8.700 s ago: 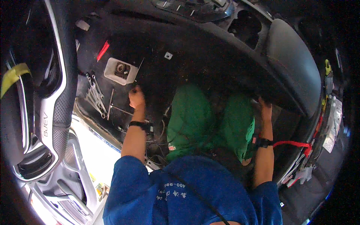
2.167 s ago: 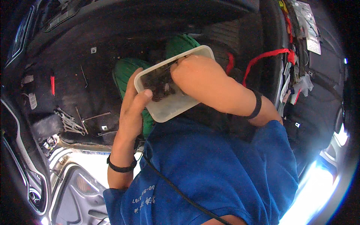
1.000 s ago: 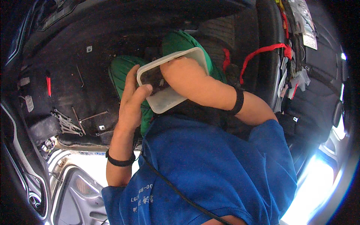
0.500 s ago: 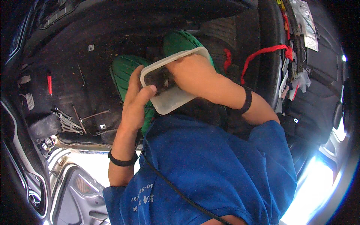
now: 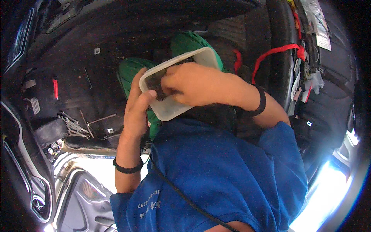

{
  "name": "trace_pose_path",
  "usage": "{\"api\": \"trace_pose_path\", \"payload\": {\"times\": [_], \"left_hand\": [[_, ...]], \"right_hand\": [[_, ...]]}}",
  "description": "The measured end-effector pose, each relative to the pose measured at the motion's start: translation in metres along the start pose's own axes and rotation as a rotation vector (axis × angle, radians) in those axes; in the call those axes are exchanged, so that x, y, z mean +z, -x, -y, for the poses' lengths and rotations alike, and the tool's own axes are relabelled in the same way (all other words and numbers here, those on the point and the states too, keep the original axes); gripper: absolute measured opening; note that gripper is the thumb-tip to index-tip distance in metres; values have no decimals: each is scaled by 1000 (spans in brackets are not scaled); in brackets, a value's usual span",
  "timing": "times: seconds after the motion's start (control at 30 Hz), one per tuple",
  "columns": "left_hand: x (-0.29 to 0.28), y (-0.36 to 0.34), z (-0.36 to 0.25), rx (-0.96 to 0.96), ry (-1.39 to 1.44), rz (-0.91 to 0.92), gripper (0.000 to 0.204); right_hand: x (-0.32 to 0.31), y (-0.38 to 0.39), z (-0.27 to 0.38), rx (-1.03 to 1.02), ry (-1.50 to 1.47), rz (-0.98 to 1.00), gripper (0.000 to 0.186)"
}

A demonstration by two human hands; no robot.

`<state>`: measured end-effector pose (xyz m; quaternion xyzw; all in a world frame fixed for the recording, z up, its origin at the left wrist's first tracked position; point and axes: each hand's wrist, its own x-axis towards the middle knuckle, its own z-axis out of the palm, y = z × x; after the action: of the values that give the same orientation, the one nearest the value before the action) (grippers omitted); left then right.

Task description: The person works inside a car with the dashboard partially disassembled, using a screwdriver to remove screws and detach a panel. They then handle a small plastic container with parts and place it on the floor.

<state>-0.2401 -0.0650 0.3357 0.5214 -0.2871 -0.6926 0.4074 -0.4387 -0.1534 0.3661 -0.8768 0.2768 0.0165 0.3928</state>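
Note:
A translucent white plastic tub point(image 5: 170, 111) is tilted over my green-trousered knees. My left hand point(image 5: 136, 114) grips its left end, with the thumb over the rim and the fingers along the outside. Inside lie small dark pieces point(image 5: 155, 82), too indistinct to name. My right hand point(image 5: 189, 84) reaches into the tub with its fingers curled down among them. The fingertips are hidden, so whatever they pinch does not show.
Several wrenches point(image 5: 73, 125) lie on the dark car floor at left, near a red-handled tool point(image 5: 55, 88) and a thin metal hook point(image 5: 88, 78). Red wrapped cable point(image 5: 272, 53) runs at right beside clutter. An open car door point(image 5: 83, 201) stands at lower left.
My right hand has shifted left inside the tub, from the far right part toward the left end, with its fingers curled. The left hand keeps its grip on the tub.

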Motion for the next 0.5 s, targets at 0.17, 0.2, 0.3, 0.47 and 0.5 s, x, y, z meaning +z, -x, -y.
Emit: {"api": "trace_pose_path", "payload": {"times": [0.17,0.2,0.3,0.47,0.5], "left_hand": [[7,0,-2,-62,-81,35,83],[8,0,-2,-77,-125,32,84],[7,1,-1,-88,-105,49,84],[5,2,3,-78,-106,81,84],[4,1,4,-77,-114,85,84]], "right_hand": [[35,-6,-8,-84,343,23,13],[38,-5,-9,-116,375,28,13],[40,-1,-12,-204,391,73,15],[44,1,-18,-243,338,66,21],[47,0,-18,-247,354,85,21]]}}
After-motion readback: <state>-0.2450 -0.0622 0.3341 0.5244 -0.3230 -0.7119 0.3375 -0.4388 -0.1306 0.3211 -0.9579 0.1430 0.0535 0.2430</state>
